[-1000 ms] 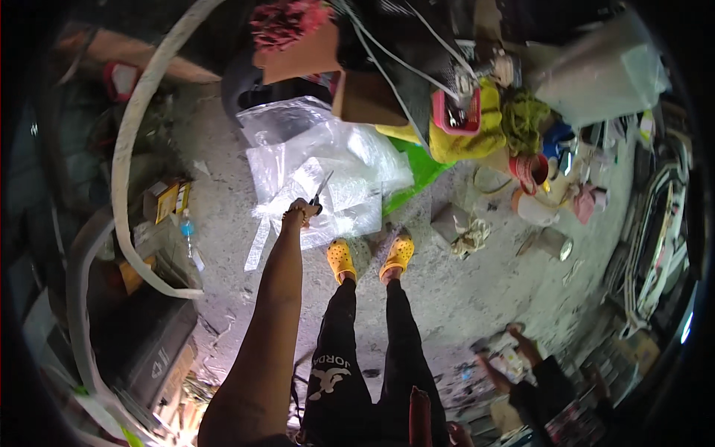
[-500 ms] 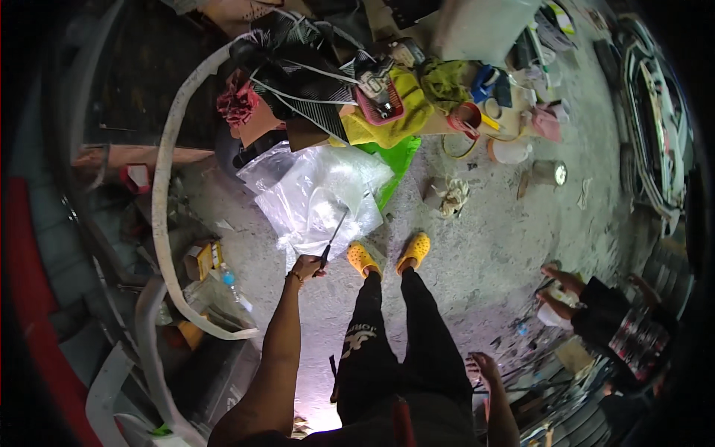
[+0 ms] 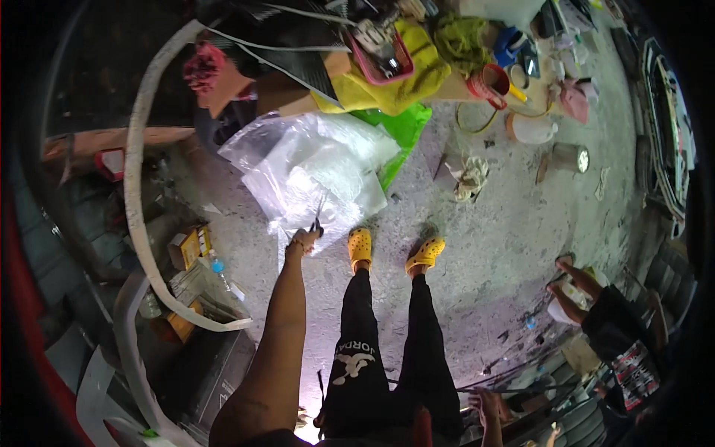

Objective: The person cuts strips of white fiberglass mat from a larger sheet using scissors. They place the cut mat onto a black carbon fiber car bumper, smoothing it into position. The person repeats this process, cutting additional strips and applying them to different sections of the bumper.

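1. Head view: the person's left hand [image 3: 304, 240] is at the end of an outstretched arm, its grip clamped on the black handles of a pair of scissors [image 3: 318, 226].
2. The scissors point away from the person, over the near part of a heap of clear plastic sheets [image 3: 316, 167]; whether the blades touch the plastic, I cannot tell.
3. The plastic sheets lie crumpled and overlapping on the concrete floor [image 3: 491, 276], ahead of the person's yellow clogs [image 3: 360, 249]. A bright green plastic bag [image 3: 410, 135] shows beside their far right part.
4. The right hand [image 3: 486, 407] is low in the view, just right of the dark trousers [image 3: 428, 335] and well apart from the plastic; whether its grip is apart or together, I cannot tell.
5. Beyond the sheets, a pink basket [image 3: 407, 71] with mixed items in it rests on a yellow towel [image 3: 430, 73], and a red container [image 3: 484, 88] is further right.
6. On the left, a pale curved strip [image 3: 132, 164] arcs around a blue-capped bottle [image 3: 218, 267].
7. On the right are a metal can [image 3: 570, 157] and a co-worker [image 3: 622, 339] in a dark printed shirt.
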A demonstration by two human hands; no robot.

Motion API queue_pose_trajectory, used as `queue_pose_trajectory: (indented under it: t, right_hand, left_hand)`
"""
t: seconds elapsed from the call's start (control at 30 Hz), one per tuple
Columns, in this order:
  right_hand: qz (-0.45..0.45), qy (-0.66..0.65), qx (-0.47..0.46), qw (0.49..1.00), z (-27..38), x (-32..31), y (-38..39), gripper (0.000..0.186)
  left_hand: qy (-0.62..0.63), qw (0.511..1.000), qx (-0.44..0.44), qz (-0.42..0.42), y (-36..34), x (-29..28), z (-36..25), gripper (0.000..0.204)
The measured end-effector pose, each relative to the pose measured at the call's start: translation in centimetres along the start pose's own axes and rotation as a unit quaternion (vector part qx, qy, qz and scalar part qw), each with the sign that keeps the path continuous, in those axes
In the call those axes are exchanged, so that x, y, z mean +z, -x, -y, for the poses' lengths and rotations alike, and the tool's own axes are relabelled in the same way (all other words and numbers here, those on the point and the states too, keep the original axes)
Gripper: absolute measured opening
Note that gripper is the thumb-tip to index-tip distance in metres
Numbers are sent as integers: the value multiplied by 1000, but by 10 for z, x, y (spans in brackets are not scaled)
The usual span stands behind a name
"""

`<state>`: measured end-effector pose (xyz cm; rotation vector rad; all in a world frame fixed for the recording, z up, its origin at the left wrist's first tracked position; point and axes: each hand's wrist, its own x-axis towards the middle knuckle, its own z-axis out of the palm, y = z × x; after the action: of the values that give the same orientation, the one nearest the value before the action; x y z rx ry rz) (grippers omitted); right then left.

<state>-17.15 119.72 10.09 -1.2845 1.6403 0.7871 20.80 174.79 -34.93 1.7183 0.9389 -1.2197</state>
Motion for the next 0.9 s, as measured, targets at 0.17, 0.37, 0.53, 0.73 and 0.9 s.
queue_pose_trajectory:
  t: [0.17,0.37,0.53,0.73,0.9]
  right_hand:
    - [55,149,89,983,-89,-2,-6,32]
    - [59,22,36,997,-65,81,11,28]
    - [78,-54,64,993,-74,99,20,28]
    - [46,-30,107,993,-82,101,13,26]
    - [60,-22,103,993,-84,93,16,27]
  left_hand:
    - [-38,997,56,-32,-68,-16,-37,42]
    - [41,997,69,14,-77,-30,-32,29]
    - [-96,995,26,-22,-16,-34,2,50]
    - [1,998,51,-35,-62,-48,-14,42]
    - [34,995,90,2,-85,-43,-30,26]
